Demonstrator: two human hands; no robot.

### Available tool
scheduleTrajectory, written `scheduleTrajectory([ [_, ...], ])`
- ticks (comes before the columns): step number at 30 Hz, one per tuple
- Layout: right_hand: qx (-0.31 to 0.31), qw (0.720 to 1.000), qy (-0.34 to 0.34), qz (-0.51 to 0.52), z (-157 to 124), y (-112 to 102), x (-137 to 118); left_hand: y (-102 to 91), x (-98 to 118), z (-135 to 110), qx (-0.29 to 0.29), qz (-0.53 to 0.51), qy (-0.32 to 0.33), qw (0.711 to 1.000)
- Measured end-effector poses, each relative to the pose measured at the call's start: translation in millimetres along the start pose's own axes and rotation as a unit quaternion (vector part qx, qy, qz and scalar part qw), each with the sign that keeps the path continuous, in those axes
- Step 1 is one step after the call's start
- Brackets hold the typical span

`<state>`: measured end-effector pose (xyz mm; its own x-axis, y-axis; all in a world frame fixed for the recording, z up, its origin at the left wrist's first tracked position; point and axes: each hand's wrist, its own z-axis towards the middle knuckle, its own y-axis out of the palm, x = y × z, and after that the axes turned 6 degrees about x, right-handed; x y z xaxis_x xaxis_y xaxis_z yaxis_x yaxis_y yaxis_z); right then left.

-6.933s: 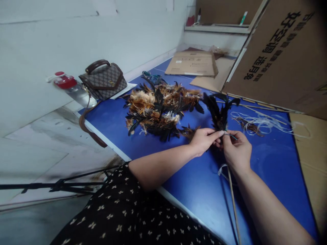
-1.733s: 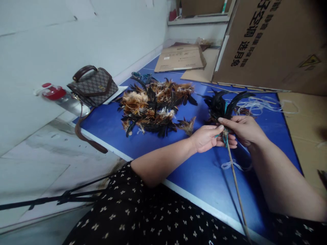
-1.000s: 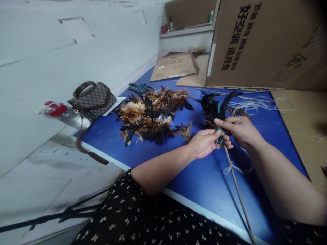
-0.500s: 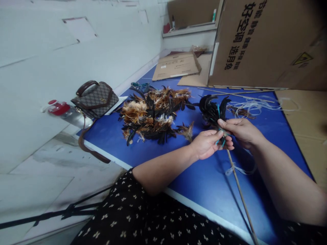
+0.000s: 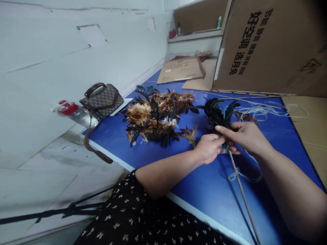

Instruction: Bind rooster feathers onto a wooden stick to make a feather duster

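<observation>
My left hand [image 5: 209, 149] is closed around the top of a thin stick [image 5: 241, 187], where the base of a black feather bunch [image 5: 214, 110] meets it. My right hand [image 5: 249, 137] pinches the same feather base from the other side, its thumb lying across the front. A turquoise strip [image 5: 224, 115] shows among the feathers and below the fingers. The stick slants down toward the table's near edge, with a loop of clear plastic ribbon [image 5: 237, 175] around it. My fingers hide the join of feathers and stick.
A large pile of brown and black feathers [image 5: 153, 119] lies left on the blue table [image 5: 194, 183]. Beyond it are a handbag [image 5: 103, 102], a red-capped bottle [image 5: 76, 114] and flat cardboard [image 5: 180, 69]. Loose ribbon [image 5: 265, 110] and a big cardboard box [image 5: 276, 51] are right.
The view has shifted, so everything sits slightly lower and further right. My right thumb has slid left across the feather base, and my two hands are closer together.
</observation>
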<state>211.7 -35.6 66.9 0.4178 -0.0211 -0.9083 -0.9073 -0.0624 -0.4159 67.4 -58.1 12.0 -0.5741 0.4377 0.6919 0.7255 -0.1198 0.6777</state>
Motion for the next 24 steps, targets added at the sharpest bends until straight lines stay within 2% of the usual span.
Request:
scheduleTrajectory([
  [4,0.057,0.985,-0.040,-0.159,-1.4,0.3,-9.0,6.2,-4.4,-1.5,0.029,0.040,0.005,0.999],
  [7,0.041,0.985,-0.031,-0.167,-2.7,-0.5,-9.6,9.0,-6.1,-4.1,0.042,0.048,0.000,0.998],
  [10,-0.002,0.994,-0.006,-0.106,-1.2,-4.0,-3.9,8.3,-6.5,-5.5,0.029,0.042,0.004,0.999],
  [15,-0.016,0.999,-0.024,0.028,8.8,-10.5,12.3,2.4,-2.2,-4.4,-0.051,-0.010,-0.024,0.998],
  [20,-0.030,0.988,-0.005,0.149,9.8,-7.9,16.2,-1.0,4.4,-4.3,-0.103,-0.052,-0.076,0.990],
  [24,-0.073,0.967,0.040,0.239,2.2,-2.4,11.7,-0.4,7.8,-7.1,-0.118,-0.072,-0.104,0.985],
])
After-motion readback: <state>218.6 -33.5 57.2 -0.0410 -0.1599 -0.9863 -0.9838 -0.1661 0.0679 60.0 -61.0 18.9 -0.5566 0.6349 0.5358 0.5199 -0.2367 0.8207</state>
